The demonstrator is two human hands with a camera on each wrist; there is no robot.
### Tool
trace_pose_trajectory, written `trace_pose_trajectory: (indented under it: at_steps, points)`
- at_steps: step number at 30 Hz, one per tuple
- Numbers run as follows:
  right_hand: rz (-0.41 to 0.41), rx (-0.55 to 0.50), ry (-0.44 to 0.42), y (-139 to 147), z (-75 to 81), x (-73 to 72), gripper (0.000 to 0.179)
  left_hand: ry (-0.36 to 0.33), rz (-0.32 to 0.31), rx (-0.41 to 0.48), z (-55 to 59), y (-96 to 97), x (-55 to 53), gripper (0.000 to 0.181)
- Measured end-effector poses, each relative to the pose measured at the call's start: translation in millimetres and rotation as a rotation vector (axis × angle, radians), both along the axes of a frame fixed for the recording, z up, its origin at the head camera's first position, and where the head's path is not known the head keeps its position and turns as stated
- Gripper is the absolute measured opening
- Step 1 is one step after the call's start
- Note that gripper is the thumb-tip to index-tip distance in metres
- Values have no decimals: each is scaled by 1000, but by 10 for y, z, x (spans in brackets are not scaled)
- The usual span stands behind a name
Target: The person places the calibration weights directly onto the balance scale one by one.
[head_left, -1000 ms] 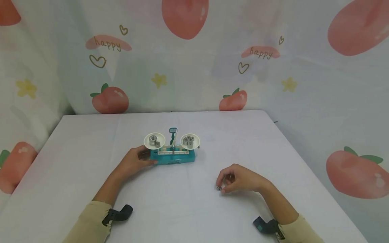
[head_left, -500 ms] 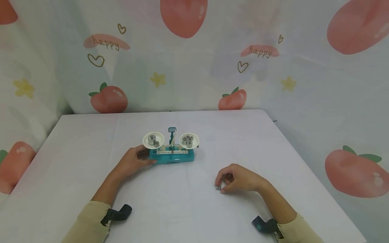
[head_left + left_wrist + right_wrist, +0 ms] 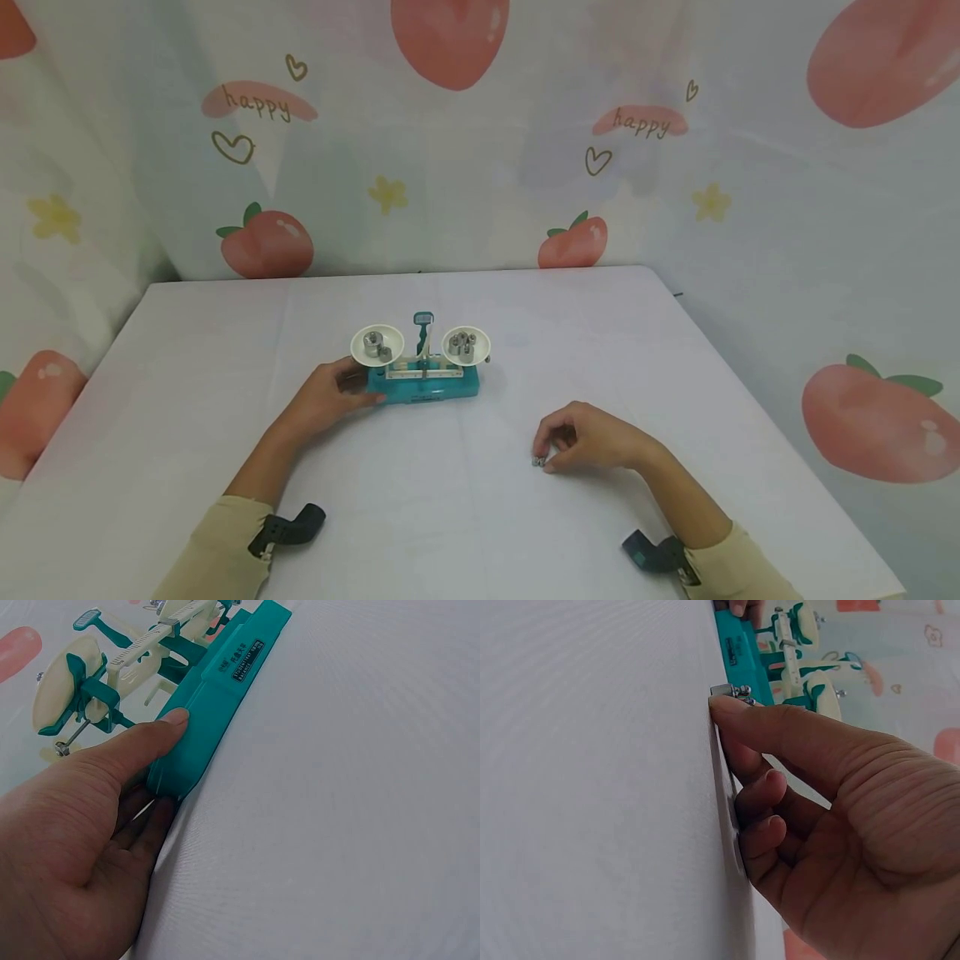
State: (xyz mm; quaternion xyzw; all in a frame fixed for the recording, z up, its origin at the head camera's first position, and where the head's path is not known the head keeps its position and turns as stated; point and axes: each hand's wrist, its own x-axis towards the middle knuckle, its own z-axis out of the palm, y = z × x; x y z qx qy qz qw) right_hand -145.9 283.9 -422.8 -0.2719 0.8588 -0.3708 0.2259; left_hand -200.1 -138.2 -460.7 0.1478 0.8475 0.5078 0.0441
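A teal balance scale (image 3: pixel 423 386) with two white pans stands on the table. My left hand (image 3: pixel 330 396) grips the left end of its base; in the left wrist view the thumb (image 3: pixel 154 739) lies on the front face and the fingers reach behind the end. Metal weights (image 3: pixel 373 342) sit in the left pan, one large and one smaller. The right pan holds several metal weights (image 3: pixel 463 342). Nearer me and to the right, my right hand (image 3: pixel 588 437) pinches small silver weights (image 3: pixel 724 690) between thumb and forefinger, low at the tabletop, with its other fingers curled.
White cloth covers the table (image 3: pixel 450 517). A curtain (image 3: pixel 480 167) printed with peaches hangs along the back and sides. Black wrist cameras, left (image 3: pixel 288 531) and right (image 3: pixel 656 554), stick out from the sleeves.
The head view has shifted slightly. Both hands keep their holds, and the weights in the pans stay where they were.
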Motion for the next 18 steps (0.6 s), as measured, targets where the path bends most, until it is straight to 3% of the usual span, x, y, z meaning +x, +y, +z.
trace_pose_trajectory:
  at_steps: [18]
  points:
    - [-10,-17,3,8,6,10,17,-1,4,1,-10,-5,-12,72]
